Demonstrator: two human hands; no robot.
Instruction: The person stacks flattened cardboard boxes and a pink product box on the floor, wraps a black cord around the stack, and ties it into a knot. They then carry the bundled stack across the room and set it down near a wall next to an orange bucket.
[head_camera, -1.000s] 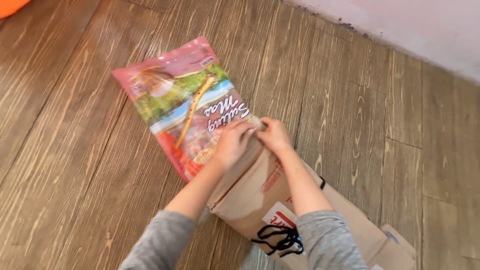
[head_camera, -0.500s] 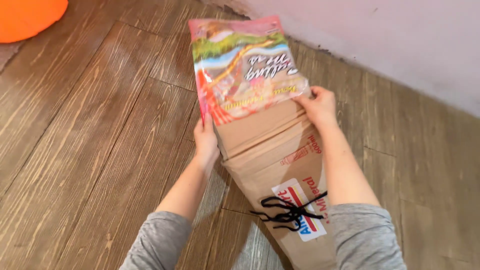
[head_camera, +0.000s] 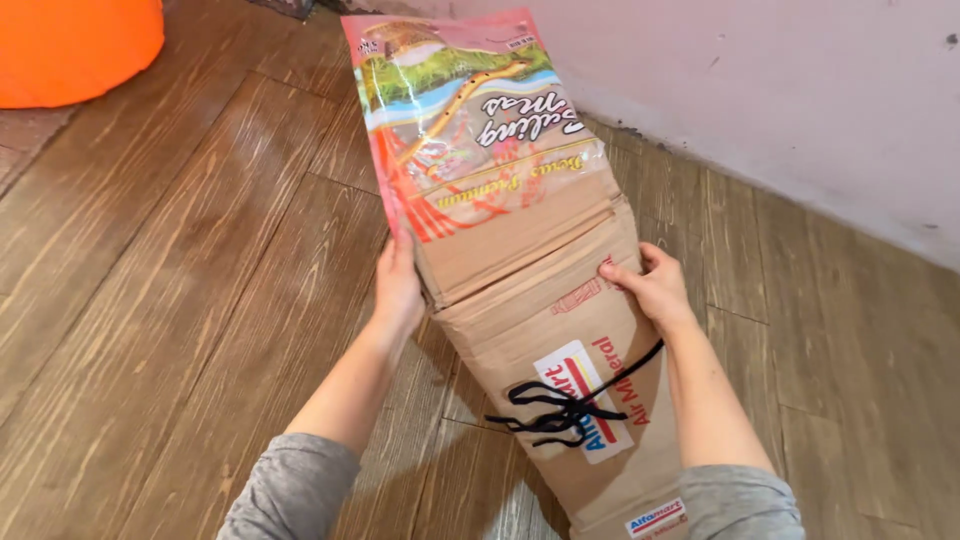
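left hand (head_camera: 397, 290): gripping cardboard (head_camera: 560, 330) edge, frame centre | right hand (head_camera: 655, 288): fingers curled on opposite edge | bag (head_camera: 470, 120): atop, upper centre

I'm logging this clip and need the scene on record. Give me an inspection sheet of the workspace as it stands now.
Surface: wood-plank floor, brown, grain visible.
Job's things: bundle of flattened brown cardboard, lifted and tilted off the floor; a colourful plastic bag lies flat against its upper end.
Clutter: nothing seen.
Hands: left hand grips the bundle's left edge where the bag ends; right hand holds the right edge, fingers on the cardboard face.
Cables: a black cord tied round the bundle, knotted at the front.
Surroundings: pale wall with a scuffed base; an orange rounded object at the top left corner.
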